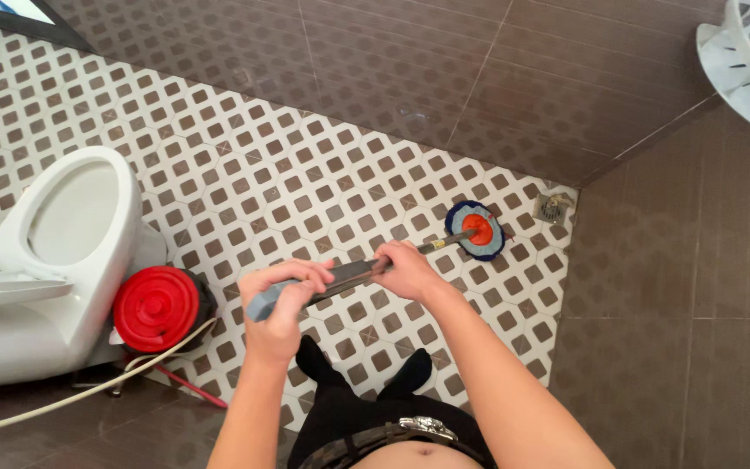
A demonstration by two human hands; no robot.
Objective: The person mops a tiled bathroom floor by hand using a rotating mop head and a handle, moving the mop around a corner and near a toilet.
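Both hands on the long grey metal mop handle (349, 276) — left hand (284, 300) clenched round its near end, right hand (407, 271) gripping further along. The round blue mop head with its orange centre (476, 230) sits on the patterned white-and-brown tiled floor (288, 165), near the far right corner by what looks like a small metal drain (553, 207). White toilet (54, 260) and red round lid (156, 307) stand at the left edge.

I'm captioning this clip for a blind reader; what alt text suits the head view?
Seen from above, a left hand and right hand grip a grey mop handle, its round mop head on patterned floor tiles, beside a white toilet.
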